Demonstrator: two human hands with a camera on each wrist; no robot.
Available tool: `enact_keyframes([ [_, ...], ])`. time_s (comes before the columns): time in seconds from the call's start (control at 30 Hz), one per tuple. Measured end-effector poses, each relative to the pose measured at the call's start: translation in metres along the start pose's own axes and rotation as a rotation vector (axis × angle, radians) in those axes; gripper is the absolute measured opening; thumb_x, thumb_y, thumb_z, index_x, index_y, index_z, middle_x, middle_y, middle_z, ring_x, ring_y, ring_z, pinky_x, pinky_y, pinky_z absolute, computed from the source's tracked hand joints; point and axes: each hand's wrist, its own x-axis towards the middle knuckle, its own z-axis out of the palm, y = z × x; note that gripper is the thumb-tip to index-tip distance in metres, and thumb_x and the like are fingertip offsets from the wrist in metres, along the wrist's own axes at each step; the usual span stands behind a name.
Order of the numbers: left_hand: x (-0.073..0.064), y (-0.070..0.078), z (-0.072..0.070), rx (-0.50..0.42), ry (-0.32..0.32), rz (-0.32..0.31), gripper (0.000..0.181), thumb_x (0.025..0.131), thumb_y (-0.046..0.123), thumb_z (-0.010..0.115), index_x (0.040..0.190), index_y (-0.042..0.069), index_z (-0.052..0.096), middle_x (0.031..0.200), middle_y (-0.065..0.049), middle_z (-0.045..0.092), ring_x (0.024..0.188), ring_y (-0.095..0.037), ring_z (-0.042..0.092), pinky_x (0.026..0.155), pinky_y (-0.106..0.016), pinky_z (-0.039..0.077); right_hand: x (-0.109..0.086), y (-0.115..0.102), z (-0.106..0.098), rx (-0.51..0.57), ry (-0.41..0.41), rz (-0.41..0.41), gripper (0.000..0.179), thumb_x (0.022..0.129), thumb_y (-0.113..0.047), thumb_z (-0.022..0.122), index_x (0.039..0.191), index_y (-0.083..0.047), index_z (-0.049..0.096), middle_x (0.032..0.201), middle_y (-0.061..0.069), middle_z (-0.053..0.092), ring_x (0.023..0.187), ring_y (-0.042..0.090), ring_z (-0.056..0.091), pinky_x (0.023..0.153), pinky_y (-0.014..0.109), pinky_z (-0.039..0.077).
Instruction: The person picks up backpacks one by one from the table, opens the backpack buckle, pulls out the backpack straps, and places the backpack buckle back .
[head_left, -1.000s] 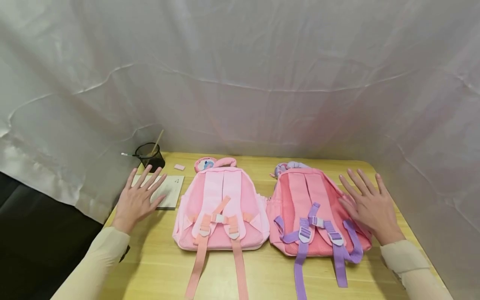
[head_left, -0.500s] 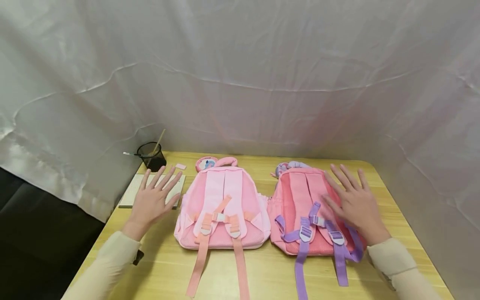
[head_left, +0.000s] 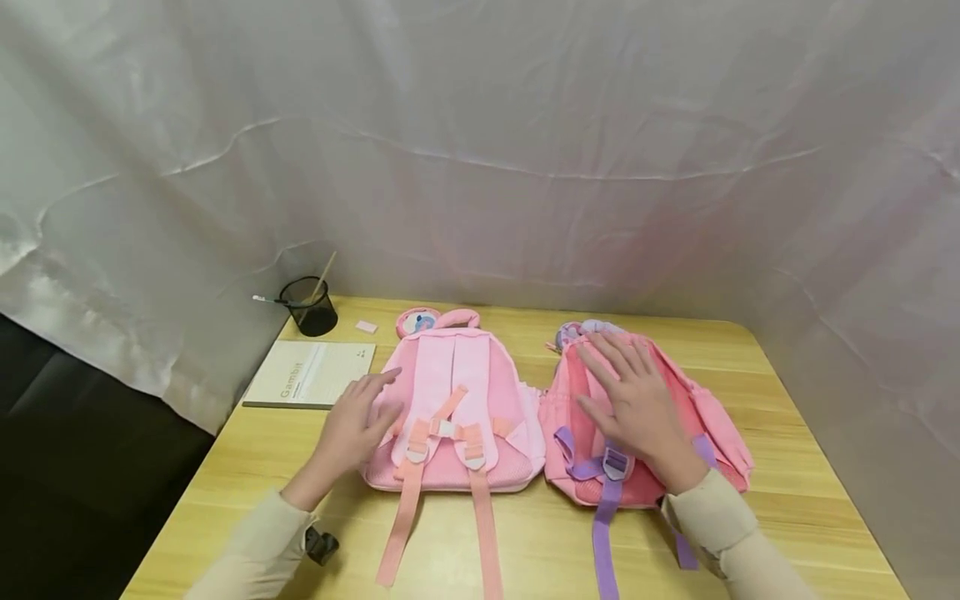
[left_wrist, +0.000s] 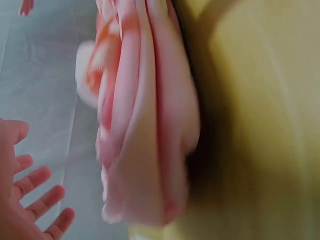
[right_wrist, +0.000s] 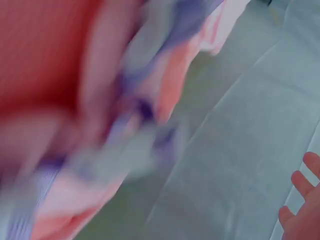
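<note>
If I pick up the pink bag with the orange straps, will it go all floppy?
Probably a bit floppy: the backpack looks like soft fabric, with folds along its side. Its orange straps would likely dangle, since their long tails lie loose on the table. It probably won't roll, as it lies flat.

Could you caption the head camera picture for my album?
Left hand near an orange-strapped backpack, right hand over a purple-strapped backpack, both bags on a table.

Side by side they lay, backs up on the desk point(head_left: 798, 400): pale-pink backpack point(head_left: 472, 398) left, orange straps point(head_left: 483, 525) trailing near; deeper-pink backpack point(head_left: 692, 404) right, purple straps point(head_left: 603, 533) trailing too.
</note>
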Motion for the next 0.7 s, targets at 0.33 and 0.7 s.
enact_keyframes([
  [0.33, -0.013, 0.008, 0.027, -0.227, -0.015, 0.043, 0.037, 0.096, 0.016, 0.075, 0.131, 0.008, 0.066, 0.125, -0.011, 0.069, 0.111, -0.025, 0.061, 0.090, -0.045, 0.050, 0.024, -0.073, 0.049, 0.207, -0.163, 0.045, 0.063, 0.102, -0.052, 0.055, 0.154, -0.016, 0.050, 0.153, 0.009, 0.053, 0.144, 0.033, 0.046, 0.120, 0.055, 0.031],
  [0.7, -0.020, 0.009, 0.050, -0.194, -0.062, 0.027, 0.035, 0.091, 0.021, 0.081, 0.123, 0.014, 0.071, 0.108, -0.002, 0.071, 0.098, -0.018, 0.062, 0.087, -0.038, 0.051, 0.022, -0.132, 0.102, 0.315, -0.316, 0.062, 0.049, 0.098, -0.042, 0.067, 0.140, -0.017, 0.063, 0.130, 0.001, 0.065, 0.122, 0.022, 0.060, 0.106, 0.044, 0.047],
])
